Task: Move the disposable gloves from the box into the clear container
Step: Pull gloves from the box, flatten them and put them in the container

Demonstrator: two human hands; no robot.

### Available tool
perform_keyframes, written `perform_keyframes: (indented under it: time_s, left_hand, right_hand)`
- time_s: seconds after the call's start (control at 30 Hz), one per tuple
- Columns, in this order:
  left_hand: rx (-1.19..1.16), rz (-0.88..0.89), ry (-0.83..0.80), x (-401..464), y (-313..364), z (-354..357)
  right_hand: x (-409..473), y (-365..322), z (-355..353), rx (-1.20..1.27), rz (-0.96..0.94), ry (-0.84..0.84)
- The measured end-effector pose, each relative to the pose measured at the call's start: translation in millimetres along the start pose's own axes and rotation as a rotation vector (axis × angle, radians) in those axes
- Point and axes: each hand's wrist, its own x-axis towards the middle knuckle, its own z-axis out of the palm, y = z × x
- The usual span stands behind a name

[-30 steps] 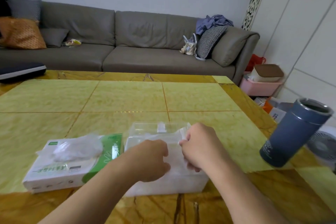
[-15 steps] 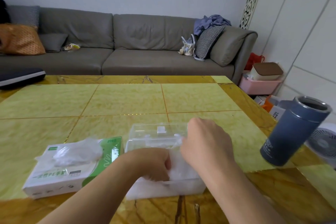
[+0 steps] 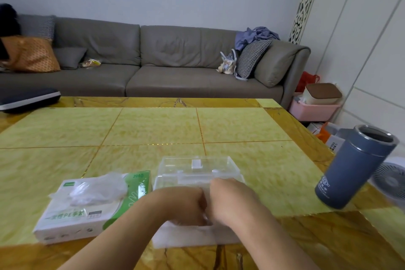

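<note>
Grey sofa (image 3: 153, 68) along the far wall, cushions and heaped clothing on its right end. In front of it a yellow-green tiled table (image 3: 157, 129) fills the lower half of the view. Near edge, centre: the clear container (image 3: 197, 173), open at the top, its see-through lid tilted back on the far side. Touching it or just beside it on the left lies the white-and-green glove box (image 3: 72, 217), flat on the table, with a tuft of thin clear disposable gloves (image 3: 98, 188) bunched up out of its top slot. Blue-grey tumbler (image 3: 355, 169) stands well apart to the right, near the table's right edge, mouth open. Both forearms reach in from below — the left hand (image 3: 186, 206) and right hand (image 3: 230, 199) sit knuckle to knuckle, down in the container's open top. Both have fingers curled under, with pale plastic film showing between and beneath them; whether either hand actually pinches that film I cannot tell, since the fingertips are hidden and the frame is blurred.
</note>
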Motion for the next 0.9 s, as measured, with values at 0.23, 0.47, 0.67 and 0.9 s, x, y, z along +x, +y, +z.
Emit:
perform_keyframes:
  time_s: [0.23, 0.47, 0.67, 0.9]
  left_hand:
    - [0.072, -0.127, 0.136, -8, -3, -5]
    - [0.328, -0.172, -0.131, -18, 17, -13]
    - [0.370, -0.129, -0.104, -27, 21, -13]
    - [0.222, -0.051, 0.108, -66, 18, 0]
  right_hand:
    - [20, -4, 4, -0.109, 0.031, -0.241]
    - [22, -4, 4, -0.148, 0.049, -0.346]
    - [26, 0, 11, -0.141, 0.050, -0.373]
    - [20, -1, 3, -0.080, 0.066, -0.292]
